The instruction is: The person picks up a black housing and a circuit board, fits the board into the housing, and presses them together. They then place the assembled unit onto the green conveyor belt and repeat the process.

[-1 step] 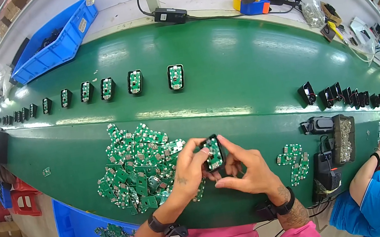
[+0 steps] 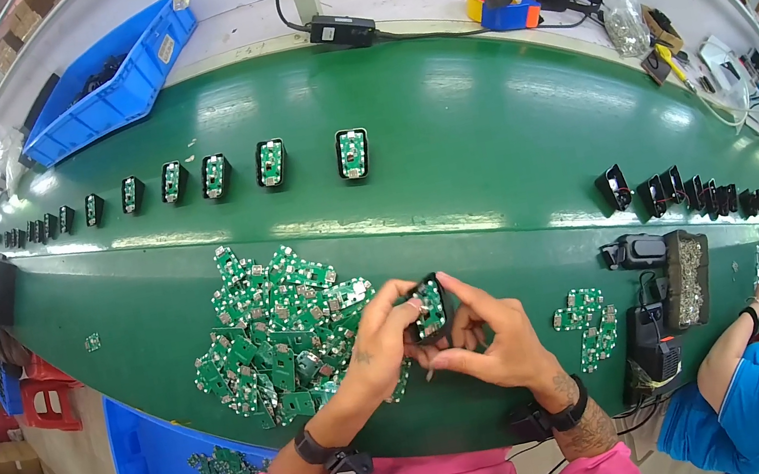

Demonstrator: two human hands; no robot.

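Over the near part of the green bench, both my hands hold one small black plastic case with a green circuit board (image 2: 430, 311) in it. My left hand (image 2: 382, 331) grips its left side, the thumb pressing on the board. My right hand (image 2: 489, 329) closes round the other side, index finger at the top edge and thumb near the bottom; its inner fingers are partly hidden. A large heap of loose circuit boards (image 2: 281, 341) lies just left of my hands. A smaller group of boards (image 2: 588, 322) is to the right.
Black cases with boards (image 2: 352, 154) stand in a row at the far left. Open black cases (image 2: 615, 188) line up at right, above a tray of small metal parts (image 2: 685, 285) and a black-and-orange device (image 2: 654, 351). Blue bins (image 2: 110, 91) sit far left and below. Co-workers are at both sides.
The case has tilted slightly in my hands, its right side wall now showing more. My right thumb has shifted a little at its lower end.
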